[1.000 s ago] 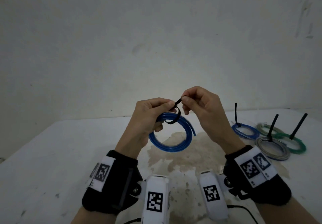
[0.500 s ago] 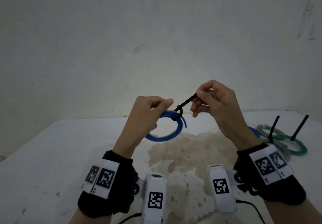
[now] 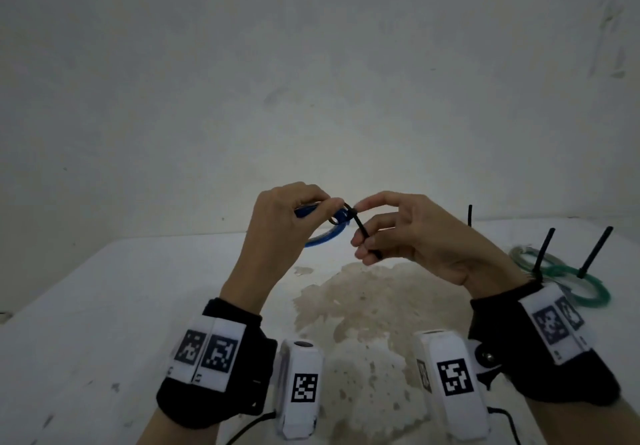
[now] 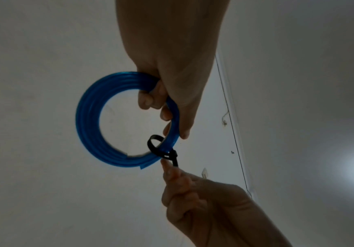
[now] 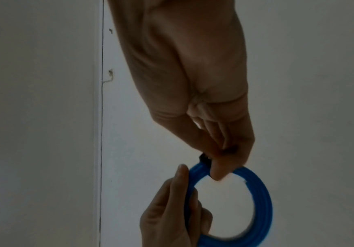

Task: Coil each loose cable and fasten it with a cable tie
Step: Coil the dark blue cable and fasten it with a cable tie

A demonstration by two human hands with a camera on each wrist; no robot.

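My left hand (image 3: 304,209) holds a coiled blue cable (image 3: 323,235) above the table, fingers curled round the coil (image 4: 91,117). A black cable tie (image 3: 360,228) is looped around the coil near the left thumb; the loop (image 4: 157,147) is still loose in the left wrist view. My right hand (image 3: 367,233) pinches the tie's free tail just right of the coil, with the tail running down through its curled fingers. In the right wrist view the blue coil (image 5: 258,197) sits below the right hand's fingertips (image 5: 218,173), and the tie's head (image 5: 203,158) peeks out beside them.
Tied coils lie at the table's right: a green one (image 3: 588,288) and a greyish one (image 3: 526,254), each with a black tie tail (image 3: 597,252) sticking up. Another tail (image 3: 470,216) shows behind my right hand. The white table (image 3: 104,306) has a brown stain (image 3: 363,306) at its middle.
The right hand drew the tie's tail out to the right, then came back close to the coil and took the tail lower down. The tie's loop has shrunk. Both hands rose slightly.
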